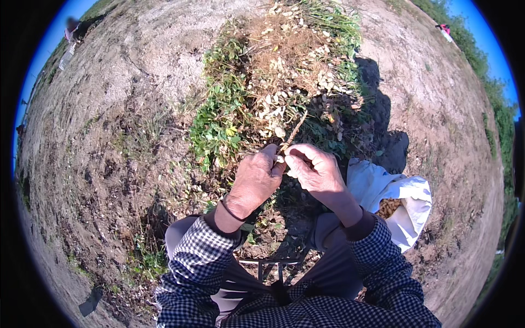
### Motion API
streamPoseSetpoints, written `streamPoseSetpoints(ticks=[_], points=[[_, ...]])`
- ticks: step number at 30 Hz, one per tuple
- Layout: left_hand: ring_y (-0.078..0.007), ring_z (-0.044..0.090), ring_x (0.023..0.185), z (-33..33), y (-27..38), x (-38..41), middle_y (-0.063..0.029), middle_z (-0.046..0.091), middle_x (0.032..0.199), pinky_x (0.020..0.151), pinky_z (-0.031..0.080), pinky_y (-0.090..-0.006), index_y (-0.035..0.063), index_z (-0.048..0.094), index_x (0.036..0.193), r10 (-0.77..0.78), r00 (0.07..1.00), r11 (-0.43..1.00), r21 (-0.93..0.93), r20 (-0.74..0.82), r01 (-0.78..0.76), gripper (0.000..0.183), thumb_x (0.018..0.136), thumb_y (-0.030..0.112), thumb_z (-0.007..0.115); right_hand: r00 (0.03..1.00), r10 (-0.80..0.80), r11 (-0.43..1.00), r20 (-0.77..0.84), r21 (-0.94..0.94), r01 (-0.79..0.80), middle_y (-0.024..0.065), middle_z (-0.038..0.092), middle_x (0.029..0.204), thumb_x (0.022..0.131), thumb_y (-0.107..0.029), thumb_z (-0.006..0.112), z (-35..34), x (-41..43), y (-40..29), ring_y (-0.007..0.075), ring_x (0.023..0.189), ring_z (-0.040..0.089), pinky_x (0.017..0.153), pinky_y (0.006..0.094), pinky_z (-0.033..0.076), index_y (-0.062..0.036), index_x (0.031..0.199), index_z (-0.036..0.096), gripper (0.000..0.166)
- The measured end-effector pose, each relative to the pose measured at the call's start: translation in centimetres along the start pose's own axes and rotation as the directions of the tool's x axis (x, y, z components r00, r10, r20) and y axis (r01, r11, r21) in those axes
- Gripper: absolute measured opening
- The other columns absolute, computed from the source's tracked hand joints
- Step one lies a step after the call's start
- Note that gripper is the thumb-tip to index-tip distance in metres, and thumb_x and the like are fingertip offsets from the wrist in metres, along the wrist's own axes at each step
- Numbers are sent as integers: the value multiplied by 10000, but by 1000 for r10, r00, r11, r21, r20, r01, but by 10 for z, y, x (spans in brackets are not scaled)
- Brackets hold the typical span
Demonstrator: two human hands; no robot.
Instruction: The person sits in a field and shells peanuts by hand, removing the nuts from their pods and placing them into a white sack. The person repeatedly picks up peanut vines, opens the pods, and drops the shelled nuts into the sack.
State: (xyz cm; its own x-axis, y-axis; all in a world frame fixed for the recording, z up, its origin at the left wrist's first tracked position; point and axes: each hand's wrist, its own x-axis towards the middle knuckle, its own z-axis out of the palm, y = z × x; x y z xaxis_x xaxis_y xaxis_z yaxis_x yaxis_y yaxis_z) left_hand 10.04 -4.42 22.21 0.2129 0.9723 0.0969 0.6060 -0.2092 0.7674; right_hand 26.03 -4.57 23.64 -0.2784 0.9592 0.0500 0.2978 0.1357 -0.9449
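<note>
Both hands meet above the near end of a heap of pulled peanut plants (287, 61), whose roots carry many pale pods. My left hand (257, 174) grips the lower part of a peanut plant root (297, 130), with a pale pod beside its thumb. The brown root sticks up and away from the fingers. Close against it, my right hand (313, 168) has thumb and fingertips pinched together at the root's base. Whether a pod sits inside that pinch is hidden by the fingers.
A white sack (410, 194) with its mouth open stands to the right, peanuts (389, 208) inside. Between my knees shows a metal frame (268, 261). A dark flat scrap (91, 301) lies on the soil at lower left. Far off at upper left is a person (71, 29).
</note>
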Motion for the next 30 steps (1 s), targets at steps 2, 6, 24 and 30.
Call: streamPoseSetpoints(ticks=[2, 6, 24, 30], points=[[-384, 602, 674, 8, -11, -3, -182, 601, 689, 587, 490, -459, 20, 473, 933, 86, 996, 988, 124, 22, -88, 229, 741, 78, 583, 987, -154, 972, 36, -172, 158, 100, 581, 681, 860, -132, 620, 2, 2, 8, 149, 579, 567, 518, 278, 440, -36, 1028, 531, 213], [-377, 600, 679, 8, -18, -11, -171, 611, 738, 578, 485, -455, 24, 439, 987, 85, 992, 993, 77, 93, -92, 331, 708, 79, 608, 985, -89, 937, 149, -324, 134, 110, 562, 654, 842, -145, 625, 0, -2, 2, 240, 563, 572, 509, 333, 444, -47, 977, 486, 217], [-367, 598, 673, 0, -17, -4, -178, 597, 719, 586, 476, -418, 3, 508, 976, 125, 991, 988, 94, -53, -120, 244, 744, 41, 570, 977, -65, 997, 205, -15, 69, 5, 489, 589, 817, -51, 613, -8, -2, -10, 54, 540, 440, 493, 232, 378, -25, 862, 580, 61], [-404, 574, 669, -1, -12, -2, -199, 577, 707, 569, 464, -414, 12, 505, 939, 123, 992, 992, 9, -38, -123, 210, 734, 18, 552, 991, -37, 996, 131, -71, 46, 58, 574, 676, 865, -121, 614, -5, -3, -10, 96, 561, 517, 509, 257, 425, -56, 1059, 516, 227]])
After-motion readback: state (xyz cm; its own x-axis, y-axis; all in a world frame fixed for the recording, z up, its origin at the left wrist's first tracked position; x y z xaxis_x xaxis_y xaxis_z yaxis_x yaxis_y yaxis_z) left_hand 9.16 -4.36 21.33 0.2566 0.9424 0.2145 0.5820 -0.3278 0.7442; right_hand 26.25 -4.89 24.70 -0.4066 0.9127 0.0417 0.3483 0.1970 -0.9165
